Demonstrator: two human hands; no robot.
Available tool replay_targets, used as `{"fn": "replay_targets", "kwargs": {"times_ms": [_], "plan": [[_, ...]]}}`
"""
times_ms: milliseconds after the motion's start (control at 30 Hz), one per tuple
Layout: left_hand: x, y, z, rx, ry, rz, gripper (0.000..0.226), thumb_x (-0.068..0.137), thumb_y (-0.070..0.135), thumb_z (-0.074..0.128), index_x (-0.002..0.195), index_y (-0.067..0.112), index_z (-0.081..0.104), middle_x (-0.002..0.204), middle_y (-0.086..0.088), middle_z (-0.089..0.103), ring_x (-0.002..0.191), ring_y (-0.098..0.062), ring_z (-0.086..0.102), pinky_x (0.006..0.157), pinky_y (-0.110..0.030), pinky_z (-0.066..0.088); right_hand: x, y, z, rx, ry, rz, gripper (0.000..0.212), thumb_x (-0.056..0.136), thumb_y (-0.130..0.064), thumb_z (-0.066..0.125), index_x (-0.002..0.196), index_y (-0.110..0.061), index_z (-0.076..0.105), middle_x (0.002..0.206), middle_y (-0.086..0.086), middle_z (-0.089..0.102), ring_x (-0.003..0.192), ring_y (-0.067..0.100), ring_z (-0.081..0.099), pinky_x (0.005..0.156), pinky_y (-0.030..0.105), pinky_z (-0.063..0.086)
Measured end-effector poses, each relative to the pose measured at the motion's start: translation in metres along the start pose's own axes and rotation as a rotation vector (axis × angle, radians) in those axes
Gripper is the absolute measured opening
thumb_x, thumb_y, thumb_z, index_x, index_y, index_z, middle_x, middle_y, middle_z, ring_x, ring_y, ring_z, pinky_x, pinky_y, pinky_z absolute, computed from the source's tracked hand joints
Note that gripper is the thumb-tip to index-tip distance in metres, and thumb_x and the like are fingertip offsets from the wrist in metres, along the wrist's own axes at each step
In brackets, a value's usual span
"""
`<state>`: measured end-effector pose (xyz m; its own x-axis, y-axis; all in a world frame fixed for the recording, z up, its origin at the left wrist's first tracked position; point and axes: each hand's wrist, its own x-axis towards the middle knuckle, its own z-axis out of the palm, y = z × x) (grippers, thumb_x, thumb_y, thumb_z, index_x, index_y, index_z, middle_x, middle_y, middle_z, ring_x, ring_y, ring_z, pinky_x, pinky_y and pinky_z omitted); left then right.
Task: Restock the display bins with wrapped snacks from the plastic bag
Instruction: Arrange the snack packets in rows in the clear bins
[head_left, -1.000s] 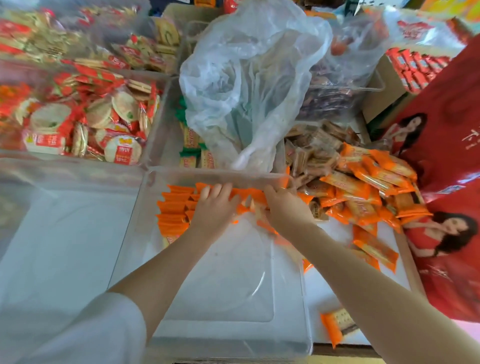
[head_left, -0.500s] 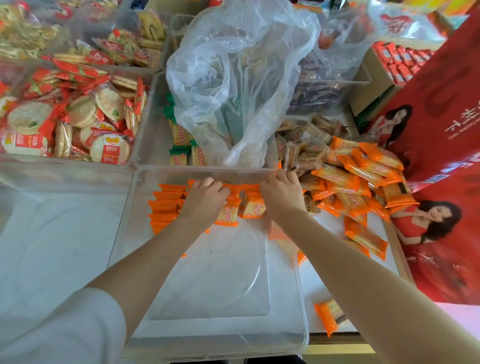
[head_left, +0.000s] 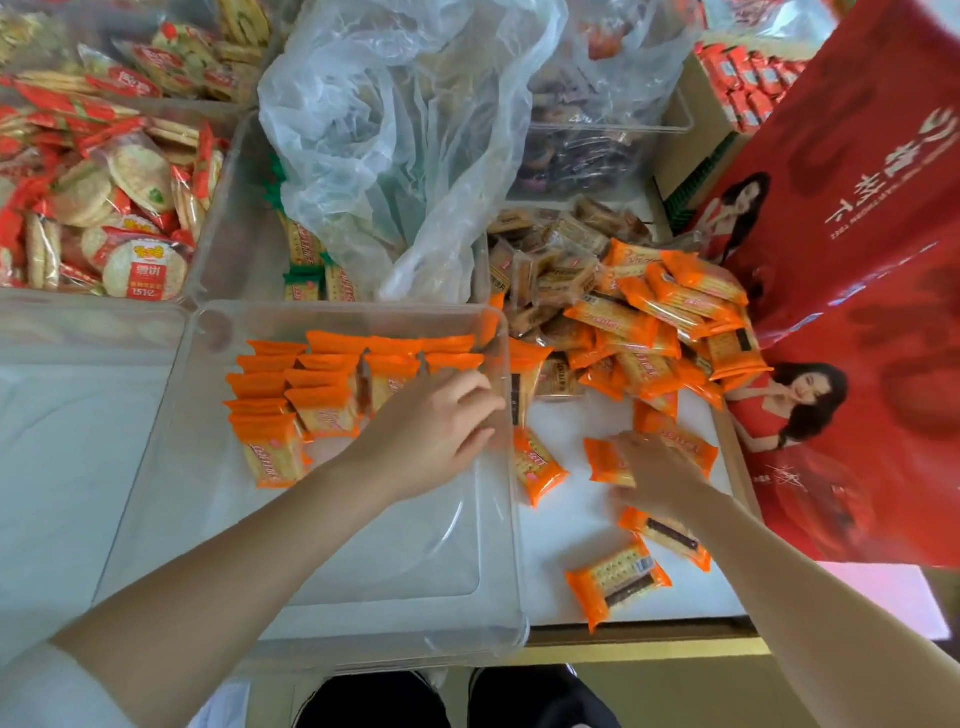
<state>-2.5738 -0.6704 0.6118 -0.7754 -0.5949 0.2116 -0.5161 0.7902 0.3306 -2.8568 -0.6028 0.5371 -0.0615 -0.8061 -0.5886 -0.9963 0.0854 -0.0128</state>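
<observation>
A clear plastic bin (head_left: 363, 561) holds rows of orange wrapped cracker packets (head_left: 311, 384) standing along its far side. My left hand (head_left: 431, 431) is inside the bin at the right end of the rows, with loosely bent fingers touching the packets by the right wall. My right hand (head_left: 654, 478) is outside the bin, laid over loose orange packets (head_left: 602, 460) on the white surface. A heap of the same orange packets (head_left: 675, 312) lies beyond it. The crumpled clear plastic bag (head_left: 405, 130) stands behind the bin.
Bins of round rice crackers (head_left: 104, 208), green-wrapped crackers (head_left: 306, 260) and brown packets (head_left: 550, 260) sit behind. Red printed cartons (head_left: 857, 260) wall off the right side. More orange packets (head_left: 615, 582) lie near the front edge. A white-lined bin (head_left: 67, 441) is on the left.
My right hand has left the bin's far edge and moved right and nearer, onto the loose packets. My left hand has shifted right along the row. The view has tilted and moved closer.
</observation>
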Motion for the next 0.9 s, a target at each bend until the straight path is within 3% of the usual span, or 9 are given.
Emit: {"fn": "replay_targets", "kwargs": {"times_ms": [133, 200, 267, 400, 500, 633, 733, 833, 900], "plan": [[0.025, 0.036, 0.010, 0.007, 0.050, 0.083, 0.029, 0.085, 0.022, 0.044, 0.091, 0.007, 0.068, 0.091, -0.008, 0.062, 0.083, -0.025, 0.060, 0.075, -0.038, 0.050, 0.003, 0.001, 0.011, -0.153, 0.099, -0.025, 0.059, 0.087, -0.031, 0.059, 0.138, -0.019, 0.033, 0.138, 0.004, 0.040, 0.127, 0.027, 0.040, 0.101, 0.038, 0.037], [0.038, 0.052, 0.026, 0.042, 0.029, 0.070, 0.026, 0.081, 0.020, 0.045, 0.084, 0.007, 0.067, 0.085, -0.008, 0.063, 0.077, -0.026, 0.060, 0.071, -0.042, 0.052, 0.005, 0.006, 0.004, 0.060, 0.173, -0.020, 0.054, 0.081, -0.031, 0.065, 0.129, -0.017, 0.042, 0.129, 0.005, 0.047, 0.119, 0.026, 0.047, 0.091, 0.037, 0.044], [0.053, 0.070, 0.044, 0.106, -0.051, 0.011, 0.012, 0.073, 0.011, 0.056, 0.078, 0.005, 0.065, 0.079, -0.011, 0.061, 0.072, -0.030, 0.060, 0.054, -0.033, 0.049, 0.001, 0.016, -0.013, 0.479, 0.259, -0.031, 0.052, 0.078, -0.024, 0.072, 0.122, -0.016, 0.046, 0.115, 0.003, 0.053, 0.107, 0.021, 0.053, 0.080, 0.030, 0.042], [0.076, 0.098, 0.091, 0.371, -0.629, -0.282, 0.035, 0.089, 0.003, 0.048, 0.123, 0.008, 0.048, 0.122, -0.015, 0.046, 0.108, -0.032, 0.052, 0.067, -0.033, 0.034, -0.017, 0.042, -0.048, 1.171, 0.181, -0.208, 0.040, 0.079, -0.008, 0.073, 0.113, -0.016, 0.053, 0.097, -0.004, 0.061, 0.093, 0.012, 0.060, 0.081, 0.027, 0.046], [0.081, 0.096, 0.120, 0.529, -0.820, -0.281, 0.043, 0.092, 0.007, 0.046, 0.134, 0.010, 0.040, 0.141, -0.017, 0.033, 0.120, -0.033, 0.044, 0.087, -0.036, 0.039, -0.028, 0.062, -0.057, 1.382, 0.118, -0.273, 0.037, 0.086, -0.004, 0.063, 0.118, -0.018, 0.053, 0.095, -0.002, 0.062, 0.084, 0.008, 0.062, 0.073, 0.022, 0.051], [0.086, 0.089, 0.132, 0.599, -0.817, -0.249, 0.031, 0.093, 0.004, 0.041, 0.122, 0.009, 0.050, 0.123, -0.010, 0.051, 0.116, -0.029, 0.046, 0.090, -0.038, 0.039, -0.035, 0.081, -0.060, 1.587, 0.113, -0.291, 0.019, 0.089, -0.021, 0.057, 0.108, -0.024, 0.057, 0.090, -0.014, 0.068, 0.085, 0.008, 0.063, 0.069, 0.019, 0.049], [0.090, 0.086, 0.127, 0.583, -0.853, -0.216, 0.032, 0.090, 0.013, 0.050, 0.122, 0.009, 0.047, 0.123, -0.007, 0.051, 0.117, -0.027, 0.043, 0.090, -0.037, 0.037, -0.037, 0.087, -0.064, 1.691, 0.083, -0.272, 0.053, 0.074, -0.047, 0.072, 0.118, -0.022, 0.056, 0.117, -0.002, 0.065, 0.107, 0.015, 0.062, 0.087, 0.032, 0.050], [0.093, 0.099, 0.110, 0.369, -0.769, -0.310, 0.050, 0.081, 0.038, 0.059, 0.120, 0.011, 0.045, 0.116, -0.005, 0.053, 0.112, -0.025, 0.046, 0.083, -0.036, 0.039, -0.036, 0.087, -0.070, 1.758, 0.105, -0.277, 0.087, 0.056, -0.060, 0.080, 0.125, -0.014, 0.053, 0.113, 0.001, 0.066, 0.107, 0.020, 0.063, 0.085, 0.034, 0.052], [0.094, 0.110, 0.092, 0.055, -0.564, -0.480, 0.051, 0.078, 0.045, 0.061, 0.115, 0.013, 0.046, 0.105, -0.001, 0.055, 0.102, -0.022, 0.053, 0.074, -0.033, 0.043, -0.034, 0.081, -0.076, 1.798, 0.129, -0.278, 0.062, 0.074, -0.048, 0.069, 0.125, -0.017, 0.052, 0.111, 0.001, 0.066, 0.106, 0.020, 0.063, 0.084, 0.034, 0.052]]}}
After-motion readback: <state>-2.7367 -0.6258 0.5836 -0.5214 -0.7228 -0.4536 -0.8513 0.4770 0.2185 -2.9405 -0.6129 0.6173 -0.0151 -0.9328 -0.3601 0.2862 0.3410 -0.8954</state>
